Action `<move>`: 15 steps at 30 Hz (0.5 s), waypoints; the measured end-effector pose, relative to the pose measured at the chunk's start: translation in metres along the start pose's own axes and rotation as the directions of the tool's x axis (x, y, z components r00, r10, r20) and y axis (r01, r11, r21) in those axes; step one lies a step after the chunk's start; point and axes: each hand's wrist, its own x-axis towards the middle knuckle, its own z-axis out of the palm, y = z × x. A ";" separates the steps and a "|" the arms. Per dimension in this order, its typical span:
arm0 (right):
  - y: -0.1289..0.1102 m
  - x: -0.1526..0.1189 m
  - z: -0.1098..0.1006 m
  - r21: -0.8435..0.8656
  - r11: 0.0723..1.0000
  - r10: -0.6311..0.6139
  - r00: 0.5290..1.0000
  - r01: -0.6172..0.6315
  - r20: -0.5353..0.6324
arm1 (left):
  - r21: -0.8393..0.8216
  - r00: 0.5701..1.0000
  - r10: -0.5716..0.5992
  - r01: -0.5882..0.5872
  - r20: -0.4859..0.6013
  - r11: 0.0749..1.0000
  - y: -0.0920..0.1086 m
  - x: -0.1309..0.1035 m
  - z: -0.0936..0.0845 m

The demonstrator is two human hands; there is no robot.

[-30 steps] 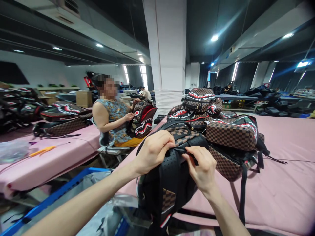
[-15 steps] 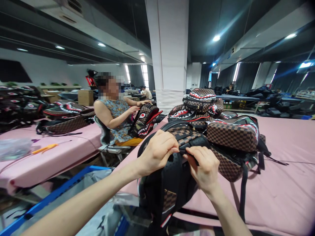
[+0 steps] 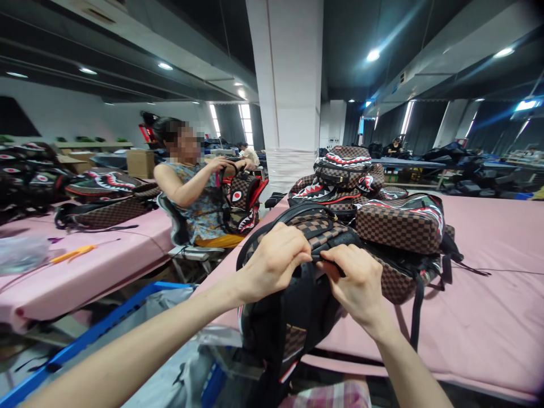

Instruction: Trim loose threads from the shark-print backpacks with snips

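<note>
A black and brown checkered backpack (image 3: 293,317) leans at the near edge of the pink table, its dark back panel and straps facing me. My left hand (image 3: 278,258) pinches black material near the top of the bag, thumb against fingers. Close beside it, my right hand (image 3: 355,280) is closed on the same dark part, fingers curled over it. Whether that part is a strap or the bag's edge I cannot tell, as my fingers cover it. The checkered top of the bag shows behind both hands.
More shark-mouth checkered backpacks (image 3: 399,226) are piled behind on the pink table (image 3: 488,317). A co-worker (image 3: 187,187) sits at left handling another backpack (image 3: 242,198). A blue-rimmed bin (image 3: 106,328) stands low at left. Yellow snips (image 3: 73,254) lie on the left table.
Both my hands stay on the bag with little shift. The co-worker has raised a hand and turned their backpack more upright. My view has shifted slightly.
</note>
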 end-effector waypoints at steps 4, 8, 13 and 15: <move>0.002 -0.011 0.002 0.122 0.989 0.096 0.994 -0.089 -0.058 | -0.014 0.988 -0.124 0.124 -0.086 0.992 -0.001 -0.002 0.001; 0.002 -0.016 0.005 0.152 0.985 0.099 0.989 -0.082 -0.109 | -0.002 0.985 -0.137 0.138 -0.101 0.990 -0.002 -0.002 0.002; -0.001 -0.014 0.009 0.085 0.996 0.038 0.993 -0.028 -0.111 | -0.024 0.990 -0.120 0.119 -0.075 0.993 -0.001 -0.001 0.001; -0.001 -0.013 0.010 0.064 0.998 0.024 0.994 -0.017 -0.110 | -0.027 0.992 -0.111 0.109 -0.066 0.994 -0.001 -0.001 0.001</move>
